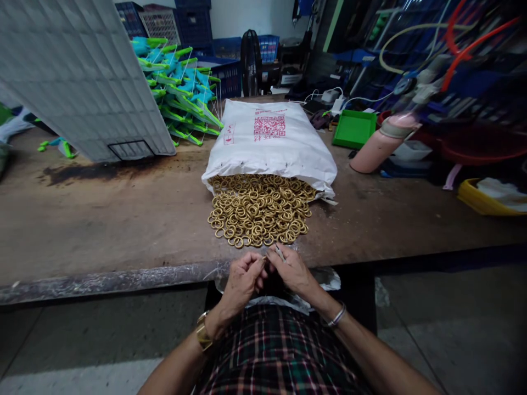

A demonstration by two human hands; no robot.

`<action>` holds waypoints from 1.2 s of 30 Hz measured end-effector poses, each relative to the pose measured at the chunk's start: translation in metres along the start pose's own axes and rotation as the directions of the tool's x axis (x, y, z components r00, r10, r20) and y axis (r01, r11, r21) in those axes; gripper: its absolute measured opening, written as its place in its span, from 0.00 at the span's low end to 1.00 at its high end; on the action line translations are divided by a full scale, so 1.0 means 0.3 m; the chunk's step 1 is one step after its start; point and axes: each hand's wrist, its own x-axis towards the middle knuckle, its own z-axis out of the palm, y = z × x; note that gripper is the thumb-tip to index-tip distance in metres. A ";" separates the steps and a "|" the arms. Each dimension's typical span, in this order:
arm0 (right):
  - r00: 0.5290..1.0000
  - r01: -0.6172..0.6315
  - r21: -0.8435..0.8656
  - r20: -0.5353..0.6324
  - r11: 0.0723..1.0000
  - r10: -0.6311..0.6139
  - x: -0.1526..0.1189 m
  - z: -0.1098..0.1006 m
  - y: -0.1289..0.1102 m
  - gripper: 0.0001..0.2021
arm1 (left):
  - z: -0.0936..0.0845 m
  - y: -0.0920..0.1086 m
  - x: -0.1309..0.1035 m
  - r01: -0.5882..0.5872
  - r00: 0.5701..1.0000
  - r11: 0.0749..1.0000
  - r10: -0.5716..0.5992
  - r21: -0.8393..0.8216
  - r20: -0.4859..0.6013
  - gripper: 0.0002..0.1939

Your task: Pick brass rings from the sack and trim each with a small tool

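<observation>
Closest to where I stand is the checked cloth over the person's front, and just past it both hands meet at the near edge of the desk. The left hand has its grip pinched almost closed on what looks like a small brassy piece, right up against the other fingertips; whether it is a whole ring I can't tell. The right hand has its grip closed round a slim pale tool. To do this well, I'd pinch the piece firmly, leave fingertips clear of the tool's end and use short, controlled movements. Just beyond lies a heap of brass rings at the open near end of a white sack. Farther right are a green tray and a pink cylinder; far left, a grey panel
</observation>
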 end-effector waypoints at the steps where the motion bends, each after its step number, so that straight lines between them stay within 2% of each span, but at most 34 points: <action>1: 1.000 -0.001 0.000 -0.002 1.000 0.001 0.004 0.001 0.003 0.13 | 0.000 0.001 -0.001 0.006 1.000 1.000 -0.006 -0.002 0.004 0.18; 8: 1.000 0.012 -0.058 -0.024 0.998 -0.014 0.009 0.008 0.014 0.12 | -0.007 -0.016 0.001 0.089 0.991 0.982 -0.072 -0.163 0.111 0.17; 11: 0.999 0.033 -0.075 -0.009 0.997 -0.034 0.006 0.007 0.011 0.12 | -0.004 -0.023 -0.001 0.094 0.990 0.974 -0.069 -0.206 0.122 0.16; 15: 0.998 0.029 -0.123 -0.044 0.992 -0.034 0.002 0.002 0.012 0.11 | 0.001 -0.031 -0.004 0.079 0.993 0.969 -0.057 -0.234 0.099 0.17; 18: 0.997 0.064 -0.233 -0.024 0.970 -0.072 -0.008 -0.003 0.018 0.10 | -0.002 -0.033 -0.004 0.053 0.996 0.976 -0.038 -0.213 0.075 0.18; 21: 0.986 0.163 -0.405 0.089 0.900 -0.139 -0.025 -0.002 0.019 0.08 | -0.009 -0.034 -0.003 0.014 0.998 0.987 -0.004 -0.161 0.062 0.18; 24: 0.977 0.205 -0.526 0.158 0.826 -0.142 -0.037 0.005 0.014 0.08 | -0.015 -0.036 -0.004 -0.019 0.998 0.991 0.027 -0.129 0.056 0.18; 31: 0.985 0.162 -0.639 0.156 0.752 -0.080 -0.038 0.013 0.001 0.09 | -0.012 -0.041 -0.008 -0.049 0.998 0.996 0.053 -0.078 0.044 0.15; 36: 0.989 0.143 -0.659 0.129 0.738 -0.077 -0.041 0.017 -0.001 0.09 | -0.008 -0.042 -0.004 -0.061 0.998 0.998 0.062 -0.034 0.010 0.15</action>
